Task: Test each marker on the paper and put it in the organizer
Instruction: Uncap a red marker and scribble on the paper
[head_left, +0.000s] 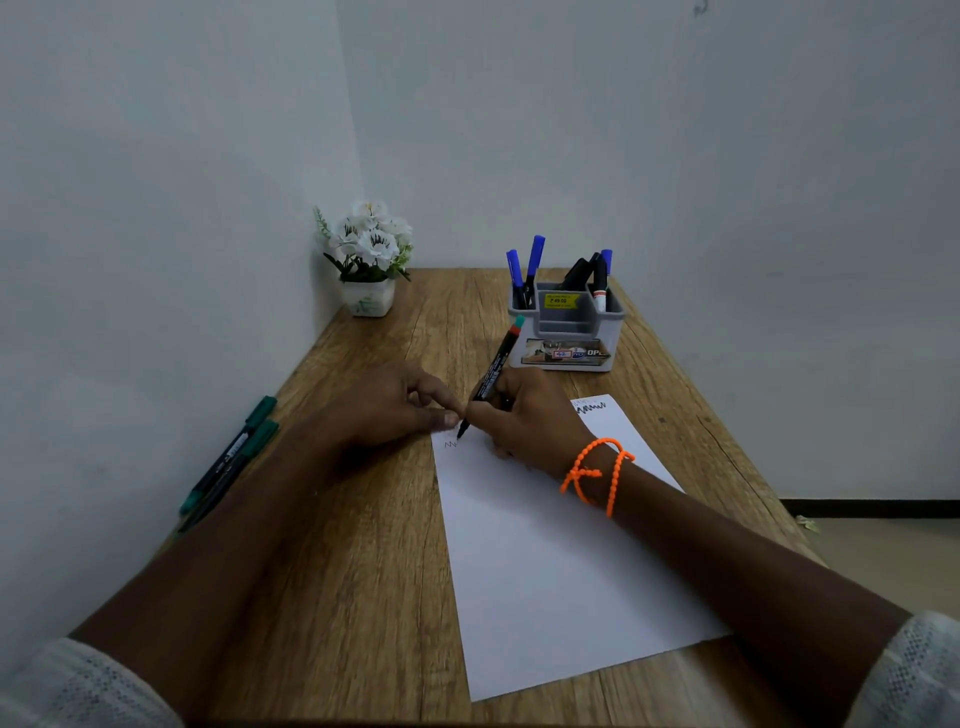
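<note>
From the head camera, your right hand (524, 415) grips a black marker (491, 382) with its fingers curled round the barrel, the tip pressed to the near-left corner area of the white paper (561, 561), right at a small thin zigzag mark (451, 445). The marker leans away from you, its green and red end pointing toward the organizer (566, 332). Your left hand (400, 405) lies on the table (363, 519) at the paper's far-left corner, fingers loosely curled with the fingertips (451, 419) pressing on the sheet's edge, just beside the marker tip; it holds nothing that you can make out. At the far-right corner of the paper sits a darker black scribble (591, 408). The grey organizer stands just beyond the paper, with two blue-capped markers (524, 270) upright in its left compartment and a cluster of black and blue ones (597, 275) in the right compartment. Two green-capped markers (234, 457) lie side by side along the table's left edge against the wall, well apart from the paper. A pot of white flowers (369, 254) stands in the far-left corner. An orange beaded band (597, 473) circles your right wrist.
</note>
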